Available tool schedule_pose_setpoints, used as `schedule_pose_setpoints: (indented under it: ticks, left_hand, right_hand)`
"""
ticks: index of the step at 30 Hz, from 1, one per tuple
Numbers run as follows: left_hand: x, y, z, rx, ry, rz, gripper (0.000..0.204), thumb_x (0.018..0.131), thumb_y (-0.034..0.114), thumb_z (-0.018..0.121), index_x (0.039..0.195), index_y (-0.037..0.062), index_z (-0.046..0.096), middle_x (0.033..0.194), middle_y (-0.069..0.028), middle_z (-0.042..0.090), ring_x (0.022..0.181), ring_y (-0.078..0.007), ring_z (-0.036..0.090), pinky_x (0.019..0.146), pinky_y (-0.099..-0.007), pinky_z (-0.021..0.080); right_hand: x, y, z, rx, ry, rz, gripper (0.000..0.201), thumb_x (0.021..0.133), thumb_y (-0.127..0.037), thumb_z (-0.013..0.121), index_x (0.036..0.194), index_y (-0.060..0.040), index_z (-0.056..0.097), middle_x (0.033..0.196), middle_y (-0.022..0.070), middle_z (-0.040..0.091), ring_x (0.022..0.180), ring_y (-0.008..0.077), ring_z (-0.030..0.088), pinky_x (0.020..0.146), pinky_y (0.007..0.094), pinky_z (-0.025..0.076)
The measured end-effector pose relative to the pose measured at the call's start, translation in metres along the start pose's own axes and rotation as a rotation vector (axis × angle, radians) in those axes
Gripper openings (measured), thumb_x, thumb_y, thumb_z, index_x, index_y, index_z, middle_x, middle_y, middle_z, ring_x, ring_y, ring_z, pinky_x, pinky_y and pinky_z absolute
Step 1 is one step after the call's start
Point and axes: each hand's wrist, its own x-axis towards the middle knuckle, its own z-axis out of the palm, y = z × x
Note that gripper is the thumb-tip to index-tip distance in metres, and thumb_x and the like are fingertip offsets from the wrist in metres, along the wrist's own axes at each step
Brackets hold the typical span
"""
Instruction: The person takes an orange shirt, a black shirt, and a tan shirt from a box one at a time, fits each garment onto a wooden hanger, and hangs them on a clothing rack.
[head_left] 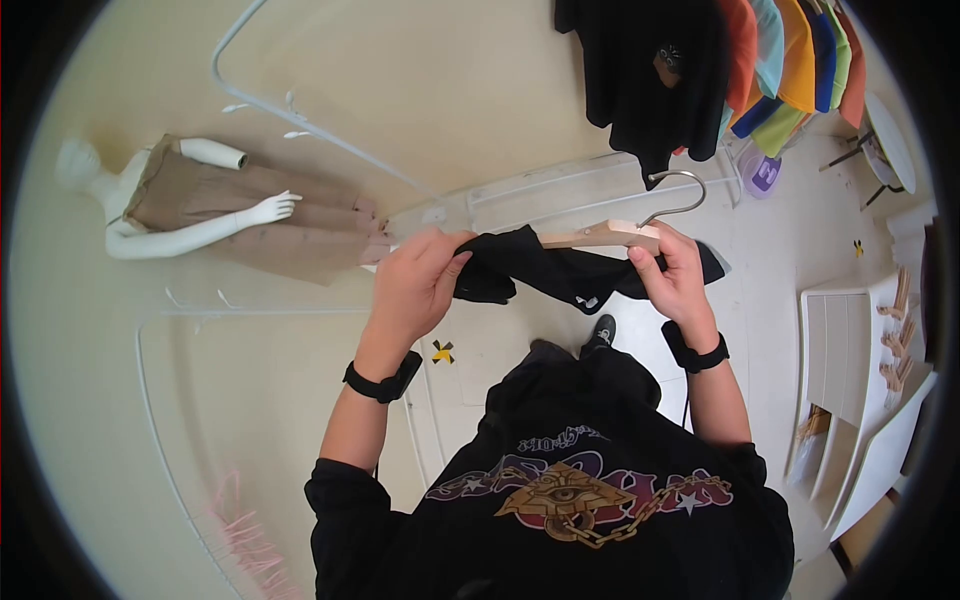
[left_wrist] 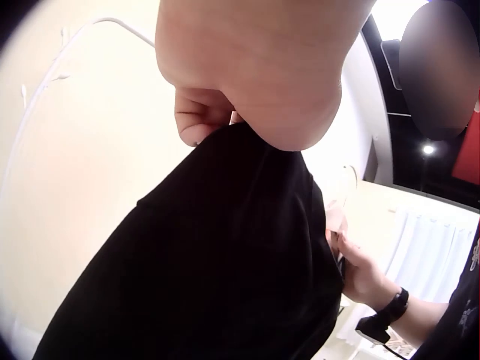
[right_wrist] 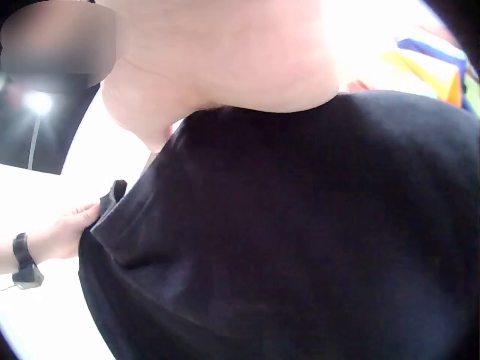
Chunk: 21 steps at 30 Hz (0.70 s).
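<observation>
A black T-shirt [head_left: 575, 272] is stretched between both hands in front of the body. The left hand [head_left: 415, 280] pinches its cloth at the left end, thumb over the fabric. At the other end, the right hand [head_left: 675, 275] grips a pale wooden clothes hanger [head_left: 600, 235] together with the cloth. The hanger's metal hook [head_left: 690, 205] points up and away; one hanger arm runs into the shirt. In the left wrist view the black cloth [left_wrist: 210, 262] hangs from the fingers. The right wrist view has the cloth [right_wrist: 300, 225] filling most of it below the palm.
A mannequin [head_left: 250, 215] in a beige dress is at the left, near white racks [head_left: 320, 135]. Coloured shirts [head_left: 790, 50] and a black shirt [head_left: 650, 80] hang at upper right. A white cabinet [head_left: 835, 340] bears wooden hangers [head_left: 897, 345]. Pink hangers [head_left: 245, 530] lie lower left.
</observation>
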Motion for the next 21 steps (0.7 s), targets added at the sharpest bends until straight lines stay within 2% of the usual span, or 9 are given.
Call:
schedule_pose_setpoints:
  ticks: [4,6,9,11,12,14,18,20,21]
  left_hand:
    - [0.034,-0.014,-0.009,-0.006,0.046,0.101,0.023,0.097,0.003,0.068,0.119,0.0081,0.075,0.097,-0.0093,0.062,0.091,-0.0308,0.063,0.081,-0.0377,0.052]
    - [0.053,-0.026,-0.008,-0.037,0.059,0.154,0.024,0.096,0.003,0.069,0.119,0.0076,0.075,0.101,-0.0086,0.063,0.093,-0.0308,0.063,0.083,-0.0387,0.052]
    - [0.080,-0.042,0.000,-0.100,0.020,0.229,0.018,0.095,0.011,0.076,0.112,0.0089,0.076,0.095,-0.0085,0.067,0.090,-0.0320,0.064,0.082,-0.0421,0.053]
    - [0.098,-0.059,0.016,-0.107,-0.146,0.372,0.016,0.094,0.014,0.077,0.109,0.0062,0.075,0.095,-0.0111,0.069,0.091,-0.0335,0.066,0.081,-0.0441,0.053]
    - [0.104,-0.066,0.026,-0.119,-0.137,0.397,0.016,0.094,0.014,0.077,0.109,0.0062,0.075,0.095,-0.0111,0.069,0.091,-0.0335,0.066,0.081,-0.0441,0.053]
    - [0.116,-0.074,0.041,-0.222,-0.257,0.467,0.021,0.095,0.018,0.077,0.110,0.0042,0.073,0.096,-0.0132,0.071,0.092,-0.0352,0.067,0.082,-0.0459,0.053]
    - [0.151,-0.095,0.025,-0.286,-0.205,0.481,0.028,0.095,0.021,0.077,0.117,0.0036,0.071,0.100,-0.0136,0.072,0.092,-0.0361,0.067,0.082,-0.0459,0.054]
    - [0.167,-0.115,0.017,-0.277,-0.055,0.392,0.033,0.096,0.021,0.077,0.122,0.0037,0.069,0.101,-0.0140,0.072,0.092,-0.0365,0.067,0.083,-0.0457,0.054]
    - [0.178,-0.124,0.012,-0.266,-0.049,0.415,0.033,0.095,0.020,0.078,0.120,0.0028,0.069,0.099,-0.0141,0.071,0.092,-0.0360,0.067,0.082,-0.0462,0.054]
  right_hand:
    - [0.006,0.017,0.001,0.171,0.056,0.038,0.026,0.099,-0.025,0.077,0.102,0.0004,0.072,0.081,0.0079,0.061,0.070,0.0225,0.056,0.066,0.0333,0.046]
    - [0.011,0.022,-0.004,0.143,0.069,0.031,0.025,0.100,-0.024,0.076,0.103,0.0006,0.072,0.082,0.0079,0.063,0.071,0.0219,0.058,0.068,0.0331,0.047]
    - [0.026,0.019,0.000,0.043,0.090,-0.068,0.022,0.099,-0.023,0.077,0.102,-0.0012,0.075,0.081,0.0097,0.066,0.070,0.0241,0.063,0.066,0.0345,0.049]
    - [0.044,0.015,0.014,-0.016,0.071,-0.082,0.021,0.093,-0.022,0.081,0.098,-0.0025,0.075,0.079,0.0115,0.066,0.068,0.0287,0.064,0.062,0.0364,0.049]
    - [0.055,0.008,0.024,-0.059,0.051,-0.091,0.022,0.091,-0.023,0.082,0.094,-0.0029,0.073,0.077,0.0114,0.065,0.067,0.0304,0.063,0.060,0.0375,0.048]
    - [0.080,-0.003,0.042,-0.206,-0.005,-0.120,0.027,0.088,-0.028,0.084,0.087,-0.0043,0.070,0.073,0.0100,0.060,0.064,0.0326,0.060,0.057,0.0401,0.045]
    - [0.124,-0.007,0.054,-0.340,0.048,-0.075,0.032,0.091,-0.033,0.081,0.083,-0.0048,0.068,0.070,0.0101,0.056,0.060,0.0322,0.057,0.054,0.0409,0.042]
    - [0.142,-0.008,0.048,-0.308,0.119,-0.024,0.031,0.091,-0.031,0.081,0.083,-0.0041,0.067,0.071,0.0107,0.056,0.060,0.0319,0.057,0.054,0.0399,0.042]
    - [0.146,-0.002,0.045,-0.302,0.143,-0.022,0.030,0.092,-0.030,0.080,0.084,-0.0038,0.068,0.071,0.0112,0.055,0.061,0.0315,0.057,0.055,0.0391,0.043]
